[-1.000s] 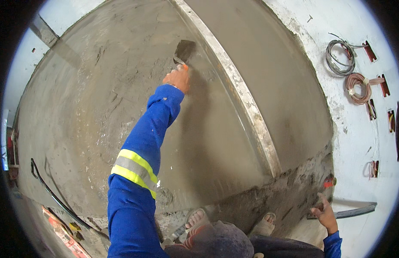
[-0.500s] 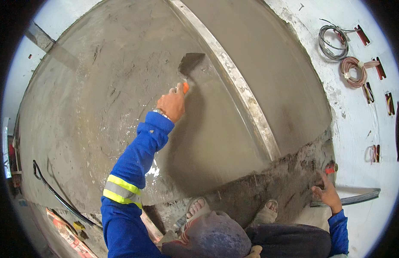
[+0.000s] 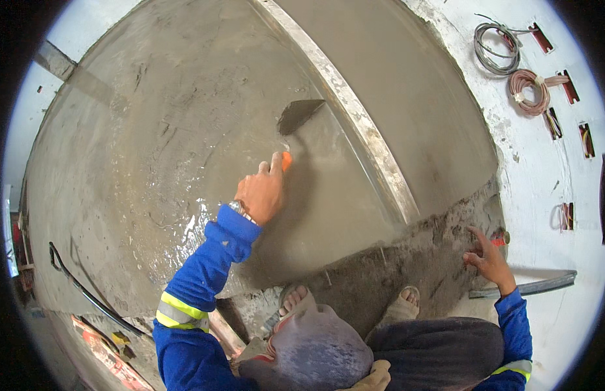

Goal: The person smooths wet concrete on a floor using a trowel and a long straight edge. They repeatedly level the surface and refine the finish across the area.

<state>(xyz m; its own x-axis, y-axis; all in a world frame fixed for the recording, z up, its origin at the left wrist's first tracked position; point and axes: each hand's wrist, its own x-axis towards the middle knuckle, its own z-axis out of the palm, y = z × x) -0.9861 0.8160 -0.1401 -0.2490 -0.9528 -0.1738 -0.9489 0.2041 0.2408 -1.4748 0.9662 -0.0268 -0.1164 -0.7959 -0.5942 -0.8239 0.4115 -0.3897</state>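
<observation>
My left hand (image 3: 262,191) is closed round the orange handle of a pointing trowel (image 3: 298,117). The trowel's dark, mortar-smeared blade lies on the wet grey mortar floor (image 3: 205,111), its tip near the long metal straightedge (image 3: 354,117). That straightedge rests across the mortar, running from the far side down toward the near edge. My right hand (image 3: 490,259) is off to the right with fingers apart, holding nothing. It hovers near the white wall and a small red pipe end (image 3: 500,240).
Coils of grey cable (image 3: 496,49) and reddish cable (image 3: 529,92) hang on the right wall beside open electrical boxes (image 3: 571,87). A grey strip (image 3: 524,285) lies near my right wrist. A black bent bar (image 3: 87,293) is at the left. My feet stand at the mortar's near edge.
My left hand and the trowel have come nearer to me, with the blade now turned more toward the straightedge. My right hand has shifted slightly up and left in view, still open.
</observation>
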